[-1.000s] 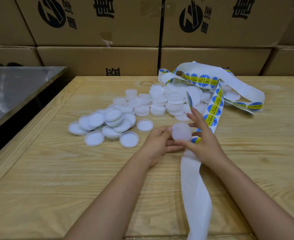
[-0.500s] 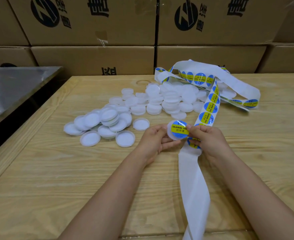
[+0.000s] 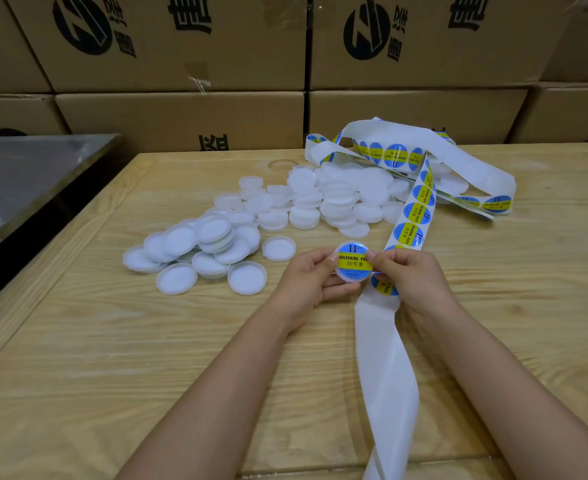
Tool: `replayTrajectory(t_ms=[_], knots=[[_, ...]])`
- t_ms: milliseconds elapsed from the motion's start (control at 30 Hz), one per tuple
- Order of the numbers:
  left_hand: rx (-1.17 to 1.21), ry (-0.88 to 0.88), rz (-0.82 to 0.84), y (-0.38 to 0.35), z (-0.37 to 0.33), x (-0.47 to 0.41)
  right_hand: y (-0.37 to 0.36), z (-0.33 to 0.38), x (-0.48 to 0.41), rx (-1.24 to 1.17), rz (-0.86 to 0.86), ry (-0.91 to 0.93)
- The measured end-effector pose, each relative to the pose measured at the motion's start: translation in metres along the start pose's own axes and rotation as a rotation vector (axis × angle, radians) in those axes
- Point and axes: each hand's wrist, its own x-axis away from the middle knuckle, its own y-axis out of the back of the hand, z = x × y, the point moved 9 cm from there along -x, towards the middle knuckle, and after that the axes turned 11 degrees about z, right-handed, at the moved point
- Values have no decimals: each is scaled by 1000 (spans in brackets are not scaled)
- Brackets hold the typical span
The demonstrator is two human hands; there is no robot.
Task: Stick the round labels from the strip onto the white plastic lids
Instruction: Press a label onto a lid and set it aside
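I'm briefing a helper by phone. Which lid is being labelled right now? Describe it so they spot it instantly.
On the wooden table, nearer than the pile of white lids, the left hand and right hand meet. Between them is the held lid, the only lid bearing a blue-and-yellow label.

Pale wooden bench (image 3: 112, 358), matt, its grain plain to see. Lids (image 3: 213, 233) heaped toward its far edge: white plastic, smooth, faintly translucent. The strip (image 3: 386, 368) is white backing paper with a slight sheen; its round labels (image 3: 413, 211) shine glossy. Brown cardboard boxes (image 3: 181, 116) behind, matt. Beyond the left edge, a dull brushed-metal surface (image 3: 26, 181).
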Motion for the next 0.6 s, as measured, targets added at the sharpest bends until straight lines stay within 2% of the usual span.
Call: replayTrajectory(t_ms=[233,467,600], knots=[[-68,-14,-40,0,0,0,1,1,1,85,-36,35],[-194,-46,-148,4,-1,2,-3,31,16,587,-217,279],[-214,-68,-191,4,-3,4,-10,43,24,780,-297,373]])
